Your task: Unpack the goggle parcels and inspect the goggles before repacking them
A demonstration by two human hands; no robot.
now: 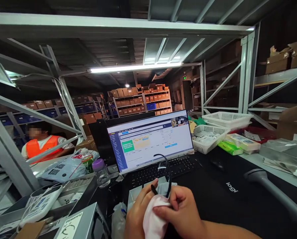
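Both hands are close together at the front edge of the desk, around a bunched whitish-pink cloth (pixel 155 217). My left hand (pixel 138 207) is wrapped behind the cloth with its fingers bent. My right hand (pixel 184 207) pinches the cloth between thumb and curled fingers. A thin black curved band (pixel 168 171) rises out of the cloth beside my right fingers and arches back toward the screen. Its short other end shows by my left fingertips; the part inside the cloth is hidden. Below the keyboard, a pale grey box (pixel 131 196) is partly covered by my left hand.
A monitor (pixel 153 139) stands behind a black keyboard (pixel 146 174). A barcode scanner (pixel 275 189) and a mouse (pixel 217 164) lie right; white baskets (pixel 209 136) stand behind. Left are a purple-capped bottle (pixel 102 172) and a parts tray (pixel 71 192). A person in an orange vest (pixel 46 146) sits beyond the rack.
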